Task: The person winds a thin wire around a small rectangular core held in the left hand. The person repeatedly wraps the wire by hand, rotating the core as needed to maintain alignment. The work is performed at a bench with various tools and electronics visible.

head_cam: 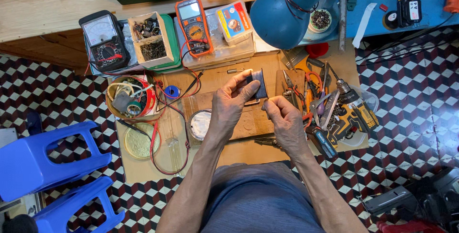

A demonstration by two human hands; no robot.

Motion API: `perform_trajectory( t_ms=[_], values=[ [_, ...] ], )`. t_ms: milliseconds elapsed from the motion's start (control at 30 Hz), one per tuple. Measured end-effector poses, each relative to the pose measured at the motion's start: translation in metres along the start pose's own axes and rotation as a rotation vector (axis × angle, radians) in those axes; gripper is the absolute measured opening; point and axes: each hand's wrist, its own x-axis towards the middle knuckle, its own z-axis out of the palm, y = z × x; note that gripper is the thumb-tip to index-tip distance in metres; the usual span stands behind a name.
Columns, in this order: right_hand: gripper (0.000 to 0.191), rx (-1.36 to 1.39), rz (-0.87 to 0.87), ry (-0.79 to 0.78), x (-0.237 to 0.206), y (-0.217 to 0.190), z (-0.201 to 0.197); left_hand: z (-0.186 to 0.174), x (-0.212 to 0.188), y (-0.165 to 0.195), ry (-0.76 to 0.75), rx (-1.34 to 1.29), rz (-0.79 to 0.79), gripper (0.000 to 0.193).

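Holding a small dark blue block (258, 83) over the wooden surface (239, 149), the left hand (229, 104) pinches its top edge. The right hand (284, 118) curls closed beside it; what it grips is hidden. Two meters (103, 39) sit behind, and two blue stools (43, 159) stand left.

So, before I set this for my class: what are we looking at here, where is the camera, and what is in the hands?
One picture, from a camera worn on a person's head, looking down at their own bare hands over a low wooden work board on a tiled floor. The left hand holds a small dark flat part upright; the right hand is closed beside it, but what it grips is hidden. Around them lie an orange multimeter, a black needle meter, pliers, a cordless drill and a blue lamp.
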Motion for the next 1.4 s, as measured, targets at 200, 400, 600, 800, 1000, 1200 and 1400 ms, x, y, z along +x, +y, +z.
perform_trajectory(
  t_ms=[200,400,600,800,1000,1200,1400],
  values=[
    [0.025,-0.013,-0.015,0.003,0.000,0.000,-0.001,-0.001,0.000,0.000,-0.011,-0.023,0.002,0.051],
    [0.026,-0.030,-0.007,0.014,-0.002,-0.002,0.000,-0.002,-0.001,0.003,0.004,0.041,-0.004,0.051],
    [0.026,-0.048,0.002,0.021,-0.003,-0.004,-0.002,0.001,0.000,0.002,-0.003,0.034,0.013,0.053],
    [0.027,-0.039,-0.021,0.026,-0.002,-0.004,-0.002,0.000,0.001,0.002,-0.013,-0.001,-0.013,0.053],
    [0.028,-0.069,-0.025,0.028,-0.003,-0.008,-0.003,0.000,0.003,0.000,-0.013,-0.008,0.047,0.052],
    [0.026,0.173,0.087,-0.037,-0.002,-0.027,-0.010,0.001,0.000,-0.007,0.029,0.132,0.107,0.050],
    [0.023,0.271,0.070,-0.134,0.020,-0.055,-0.025,-0.012,-0.011,-0.015,-0.024,0.226,0.098,0.053]
  ],
)
